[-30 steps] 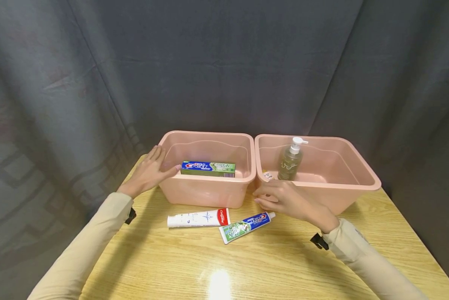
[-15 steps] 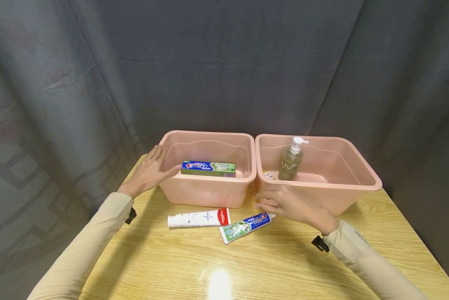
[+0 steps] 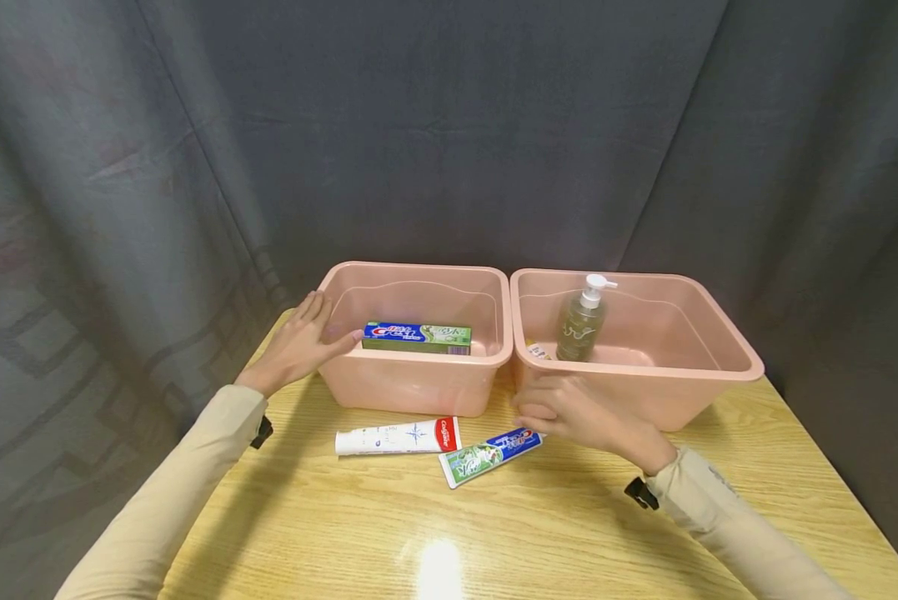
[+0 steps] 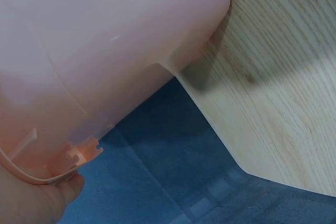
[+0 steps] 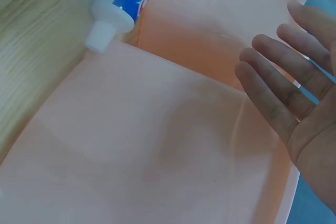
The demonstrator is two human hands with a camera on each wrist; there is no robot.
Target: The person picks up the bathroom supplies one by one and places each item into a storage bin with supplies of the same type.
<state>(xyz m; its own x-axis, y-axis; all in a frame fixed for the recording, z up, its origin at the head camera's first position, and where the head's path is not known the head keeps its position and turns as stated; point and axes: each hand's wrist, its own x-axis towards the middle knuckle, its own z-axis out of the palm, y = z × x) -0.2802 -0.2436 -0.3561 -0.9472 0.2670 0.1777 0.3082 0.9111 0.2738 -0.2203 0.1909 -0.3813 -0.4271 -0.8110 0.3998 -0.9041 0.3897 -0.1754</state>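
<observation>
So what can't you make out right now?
Head: lower part of the small item, hidden by front wall of the right bin.
Head: fine print on the white tube, too small.
Left wrist: rest of the left hand, cut off by left and bottom edges.
Right wrist: far end of the blue-green tube, cut off by top edge.

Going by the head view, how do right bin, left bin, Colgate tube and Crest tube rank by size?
1. Right bin
2. Left bin
3. Colgate tube and Crest tube: too alike to rank; the right hand overlaps the Crest tube's cap end.
</observation>
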